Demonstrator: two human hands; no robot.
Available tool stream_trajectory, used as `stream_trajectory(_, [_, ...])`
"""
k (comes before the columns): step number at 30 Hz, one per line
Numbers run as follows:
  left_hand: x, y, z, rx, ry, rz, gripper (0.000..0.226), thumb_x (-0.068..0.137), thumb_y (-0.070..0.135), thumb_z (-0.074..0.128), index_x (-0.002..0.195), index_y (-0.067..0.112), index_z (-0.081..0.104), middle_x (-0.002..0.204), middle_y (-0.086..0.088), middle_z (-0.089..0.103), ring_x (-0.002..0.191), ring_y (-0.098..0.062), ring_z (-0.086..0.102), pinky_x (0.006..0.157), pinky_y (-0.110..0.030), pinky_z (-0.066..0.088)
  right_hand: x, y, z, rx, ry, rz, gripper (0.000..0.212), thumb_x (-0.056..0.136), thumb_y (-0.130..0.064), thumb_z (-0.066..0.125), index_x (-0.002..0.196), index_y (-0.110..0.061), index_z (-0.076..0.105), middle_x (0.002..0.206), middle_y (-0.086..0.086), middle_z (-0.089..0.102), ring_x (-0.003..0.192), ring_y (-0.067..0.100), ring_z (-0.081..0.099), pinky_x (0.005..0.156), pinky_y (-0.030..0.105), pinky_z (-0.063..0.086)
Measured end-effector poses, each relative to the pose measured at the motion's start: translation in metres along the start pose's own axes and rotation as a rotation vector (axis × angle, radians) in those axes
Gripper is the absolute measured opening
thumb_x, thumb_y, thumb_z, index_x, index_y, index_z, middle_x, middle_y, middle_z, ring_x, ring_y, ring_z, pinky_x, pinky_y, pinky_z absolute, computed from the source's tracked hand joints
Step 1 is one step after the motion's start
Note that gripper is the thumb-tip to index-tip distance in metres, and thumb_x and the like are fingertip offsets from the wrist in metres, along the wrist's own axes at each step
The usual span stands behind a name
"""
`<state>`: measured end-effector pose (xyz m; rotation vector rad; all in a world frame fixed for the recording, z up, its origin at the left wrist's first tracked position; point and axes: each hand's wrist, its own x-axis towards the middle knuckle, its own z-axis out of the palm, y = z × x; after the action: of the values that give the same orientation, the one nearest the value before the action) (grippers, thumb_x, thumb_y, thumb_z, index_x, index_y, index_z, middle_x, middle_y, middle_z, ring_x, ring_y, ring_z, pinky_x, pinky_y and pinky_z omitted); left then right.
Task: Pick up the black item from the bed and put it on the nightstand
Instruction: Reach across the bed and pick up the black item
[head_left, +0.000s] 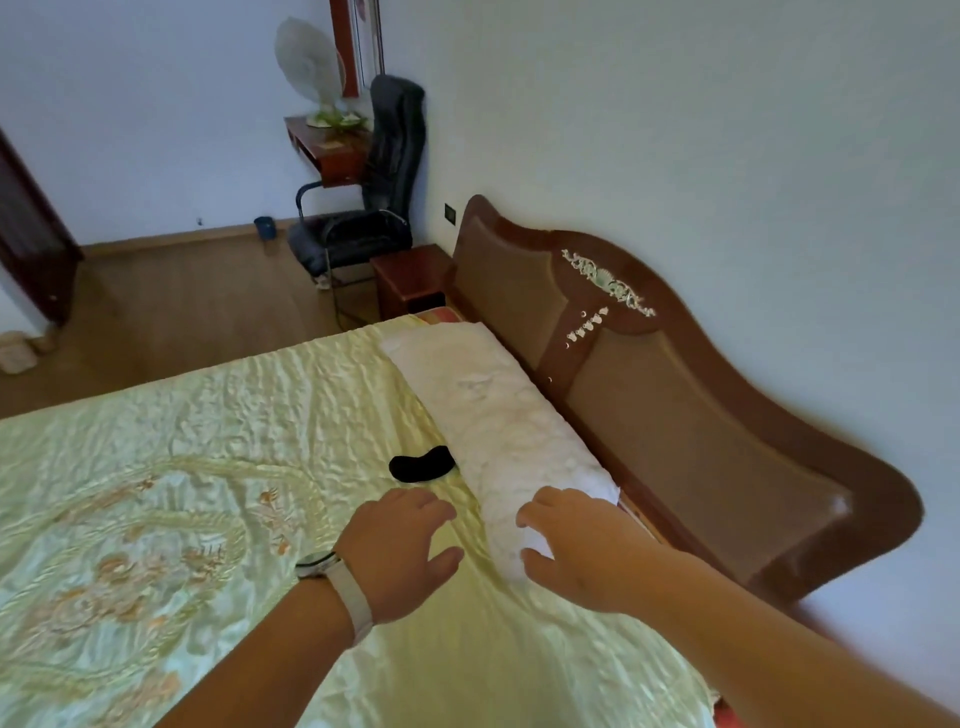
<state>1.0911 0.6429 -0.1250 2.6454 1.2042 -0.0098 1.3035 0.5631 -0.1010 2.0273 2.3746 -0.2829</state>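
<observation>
Two bare hands reach over the bed (208, 441), neither carrying anything. Left hand (397, 551), a watch (319, 564) at its wrist, hovers over the pale green bedspread with fingers spread and its grip released. Right hand (576, 551), likewise slack and unclenched, lies over the near end of the long white pillow (498, 415); whether it presses on the pillow cannot be told. Black item (422, 464), a small flat curved piece that looks like fabric, lies on the bedspread just beside the pillow's edge, ahead of the left hand and not yet touched. Nightstand (410, 278), dark wood, stands at the far corner of the bed beside the headboard (701, 431), well apart from the item. Judged by its look, the item is light, soft and limp, with no fragile part; a pinch at its middle, or at the end nearer the left hand, should lift it, though it may droop from the fingers.
</observation>
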Motion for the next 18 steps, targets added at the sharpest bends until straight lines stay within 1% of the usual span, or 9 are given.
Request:
stream_trajectory(3, [0.021,-0.016,-0.003,-0.017,-0.006,-0.006,0.05,0.091,0.057,0.044,0.135,0.033,0.05,0.14,0.012,0.051,0.126,-0.014,0.046,0.099,-0.034,0.041,0.023,0.006,0.003,0.009,-0.027,0.004,0.044,0.094,-0.046,0.042,0.132,-0.026,0.045,0.126,-0.004,0.05,0.109,0.019,0.049,0.08,0.033,0.041])
stream_trajectory(7, [0.032,-0.035,-0.009,-0.044,0.03,-0.039,0.05,0.091,0.057,0.044,0.134,0.032,0.05,0.139,0.013,0.051,0.125,-0.012,0.047,0.097,-0.033,0.041,0.055,0.014,0.0,0.006,-0.026,-0.021,0.043,0.094,-0.046,0.042,0.132,-0.028,0.045,0.127,-0.007,0.049,0.109,0.016,0.048,0.07,0.028,0.03])
stream_trajectory(8, [0.034,-0.039,-0.01,-0.054,0.035,-0.056,0.05,0.091,0.057,0.044,0.134,0.032,0.051,0.14,0.012,0.05,0.125,-0.013,0.046,0.098,-0.033,0.041,0.065,0.015,-0.002,0.011,-0.022,-0.031,0.042,0.094,-0.046,0.042,0.132,-0.028,0.045,0.127,-0.007,0.049,0.109,0.016,0.048,0.069,0.029,0.03])
stream_trajectory(9, [0.036,-0.042,-0.011,-0.064,0.038,-0.075,0.05,0.091,0.056,0.045,0.134,0.031,0.051,0.14,0.011,0.05,0.126,-0.013,0.046,0.099,-0.034,0.04,0.075,0.015,-0.003,0.022,-0.018,-0.042,0.042,0.093,-0.046,0.043,0.131,-0.027,0.046,0.127,-0.007,0.049,0.109,0.017,0.048,0.071,0.029,0.033])
stream_trajectory(11, [0.04,-0.044,-0.013,-0.079,0.041,-0.113,0.05,0.092,0.055,0.046,0.135,0.029,0.051,0.14,0.009,0.051,0.126,-0.015,0.047,0.1,-0.035,0.04,0.094,0.013,-0.002,0.063,-0.021,-0.064,0.043,0.093,-0.045,0.044,0.131,-0.027,0.047,0.127,-0.005,0.049,0.111,0.018,0.048,0.081,0.032,0.041])
stream_trajectory(12, [0.042,-0.044,-0.013,-0.084,0.045,-0.129,0.05,0.092,0.055,0.046,0.135,0.029,0.051,0.14,0.009,0.051,0.125,-0.016,0.047,0.1,-0.036,0.041,0.104,0.011,-0.001,0.082,-0.025,-0.081,0.043,0.092,-0.045,0.044,0.131,-0.027,0.047,0.127,-0.005,0.049,0.111,0.018,0.048,0.085,0.034,0.043])
stream_trajectory(15, [0.048,-0.044,-0.013,-0.1,0.055,-0.174,0.049,0.092,0.054,0.046,0.134,0.029,0.051,0.138,0.008,0.053,0.124,-0.017,0.048,0.099,-0.037,0.042,0.129,0.011,0.004,0.097,-0.041,-0.161,0.043,0.092,-0.045,0.045,0.13,-0.026,0.049,0.125,-0.004,0.051,0.108,0.018,0.049,0.085,0.035,0.045])
stream_trajectory(18, [0.048,-0.056,-0.008,-0.141,0.058,-0.272,0.048,0.092,0.053,0.047,0.133,0.029,0.052,0.138,0.009,0.054,0.125,-0.015,0.048,0.101,-0.036,0.041,0.153,0.023,0.011,0.105,-0.092,-0.213,0.044,0.092,-0.044,0.045,0.13,-0.023,0.049,0.123,-0.002,0.052,0.105,0.017,0.051,0.085,0.036,0.046])
